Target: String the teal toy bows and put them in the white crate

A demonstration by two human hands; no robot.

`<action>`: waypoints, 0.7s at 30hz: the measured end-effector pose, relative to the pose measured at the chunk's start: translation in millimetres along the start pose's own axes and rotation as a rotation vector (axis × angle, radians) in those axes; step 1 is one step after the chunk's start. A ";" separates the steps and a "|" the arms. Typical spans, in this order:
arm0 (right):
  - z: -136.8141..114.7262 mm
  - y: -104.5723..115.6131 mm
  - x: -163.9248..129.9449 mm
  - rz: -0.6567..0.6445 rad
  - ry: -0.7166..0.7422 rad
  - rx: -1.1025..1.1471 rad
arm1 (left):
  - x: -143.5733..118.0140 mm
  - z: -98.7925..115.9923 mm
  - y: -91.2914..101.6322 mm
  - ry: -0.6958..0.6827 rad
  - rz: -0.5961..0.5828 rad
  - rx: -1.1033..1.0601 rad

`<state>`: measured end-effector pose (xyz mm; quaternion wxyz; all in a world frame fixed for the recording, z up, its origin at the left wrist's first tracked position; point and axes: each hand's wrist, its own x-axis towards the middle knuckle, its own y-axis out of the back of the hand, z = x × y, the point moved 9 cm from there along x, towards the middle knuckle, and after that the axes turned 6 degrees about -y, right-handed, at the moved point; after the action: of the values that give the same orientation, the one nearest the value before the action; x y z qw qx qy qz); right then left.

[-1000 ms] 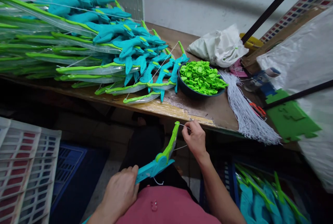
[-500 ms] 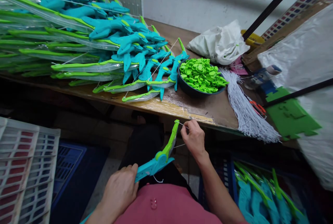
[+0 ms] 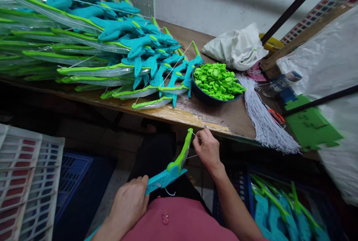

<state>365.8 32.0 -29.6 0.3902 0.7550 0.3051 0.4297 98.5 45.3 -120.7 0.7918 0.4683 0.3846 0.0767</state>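
Observation:
My left hand point(image 3: 130, 200) is wrapped round the blue grip of a toy bow point(image 3: 165, 178), which I hold over my lap. The bow's green limb point(image 3: 184, 151) rises to the right, and a white string runs from its tip. My right hand point(image 3: 207, 150), fingers pinched just right of that tip, grips the white string point(image 3: 193, 133). Part of the string passes behind the limb, and a loose end hangs under the blue part. The bow's lower limb is mostly hidden by my left hand and arm.
Many blue-and-green toy bows point(image 3: 112, 43) are piled on the table point(image 3: 192, 112). Beside them are a dark bowl point(image 3: 208, 100) of green plastic pieces, a bundle of white strings point(image 3: 263, 118) and orange-handled scissors point(image 3: 276, 116). Crates stand left point(image 3: 30, 181) and right point(image 3: 250, 192), below the table.
Hardly anything differs. Both hands keep their hold on the bow and string, while the view has shifted very slightly.

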 end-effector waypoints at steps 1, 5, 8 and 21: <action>-0.2 0.0 0.2 -0.002 0.000 -0.003 | 0.0 0.3 0.1 -0.004 0.005 -0.001; 0.8 -3.2 3.2 -0.015 -0.006 -0.014 | -0.8 2.2 0.8 -0.020 0.006 0.004; 3.3 -10.0 6.9 -0.027 -0.015 -0.028 | -0.7 3.0 1.7 -0.018 -0.001 0.011; 1.1 -42.1 12.8 -0.184 0.043 -0.155 | -0.8 11.0 8.0 -0.078 0.095 -0.028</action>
<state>367.2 63.3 -60.5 0.4785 0.6818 0.3473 0.4307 107.4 41.8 -110.9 0.8082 0.4775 0.3295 0.1015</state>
